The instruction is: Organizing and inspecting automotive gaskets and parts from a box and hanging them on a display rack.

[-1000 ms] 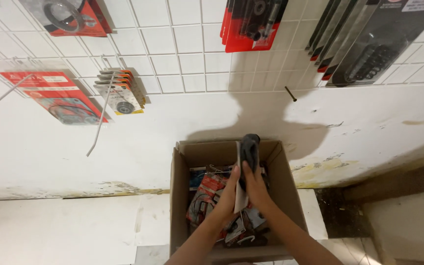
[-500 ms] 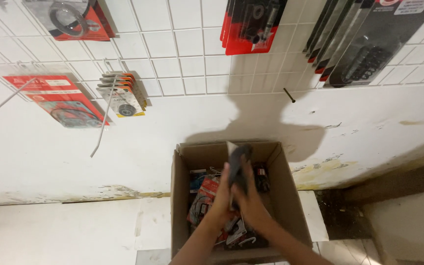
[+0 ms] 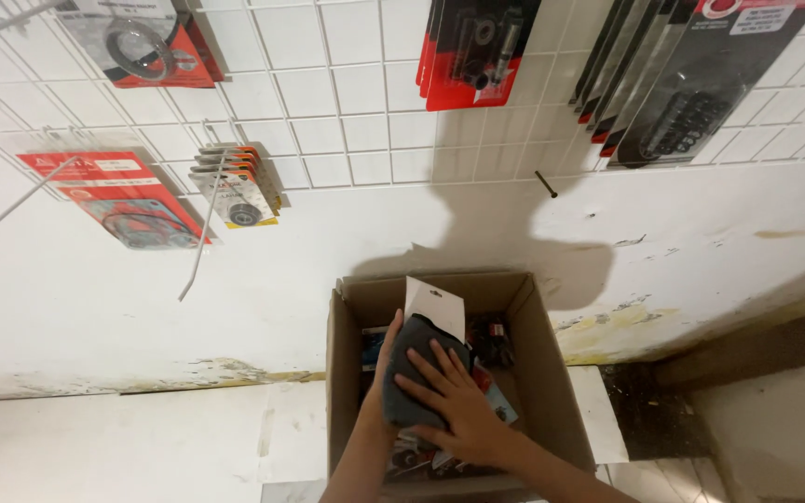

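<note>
Right hand [image 3: 454,405]: laid flat, fingers spread, across the front of a grey packaged item [image 3: 421,373], which is pressed from above rather than pinched. Left hand [image 3: 386,373]: mostly hidden behind the item; it is seen cupping the item's left edge, so the item is held between both hands. Exact finger closure of the left hand cannot be told.

Item position: inside the open cardboard box [image 3: 552,382], over a heap of other packaged goods [image 3: 491,340]. A white backing card [image 3: 435,305] with a hang hole projects from its far end. Long axis: roughly away from the person, tilted slightly rightward, card end toward the wall. The item lies directly under the right palm, to the right of the left hand.

Above the box: a white wire grid panel [image 3: 347,93] on the wall, with red-and-black carded packs [image 3: 472,51] hung on hooks; one bare hook [image 3: 199,237] is noted at left.
</note>
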